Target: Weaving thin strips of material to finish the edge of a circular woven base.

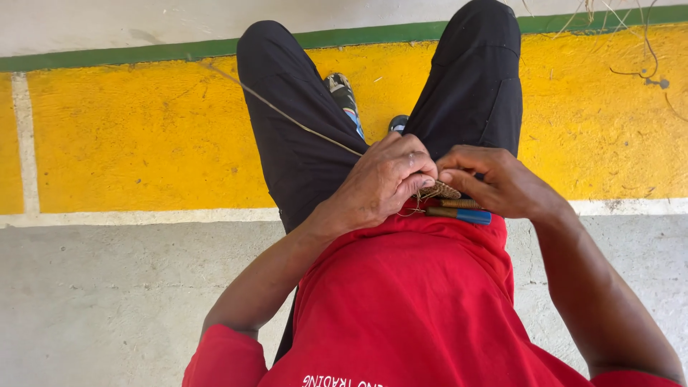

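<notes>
Both hands meet over my lap, above a red shirt and black trousers. My left hand (383,179) pinches a small tan woven piece (440,190) between thumb and fingers. A thin tan cord (287,115) runs from that hand up and left across my thigh. My right hand (494,179) grips the other side of the woven piece and holds a slim tool with a blue and brown handle (462,213) under its fingers. The working end of the tool is hidden by the hands.
I sit above a grey concrete floor (107,301) with a wide yellow painted band (143,136), a white line and a green stripe (373,33). Loose dry fibres (638,50) lie at the top right. My shoes (342,93) show between my knees.
</notes>
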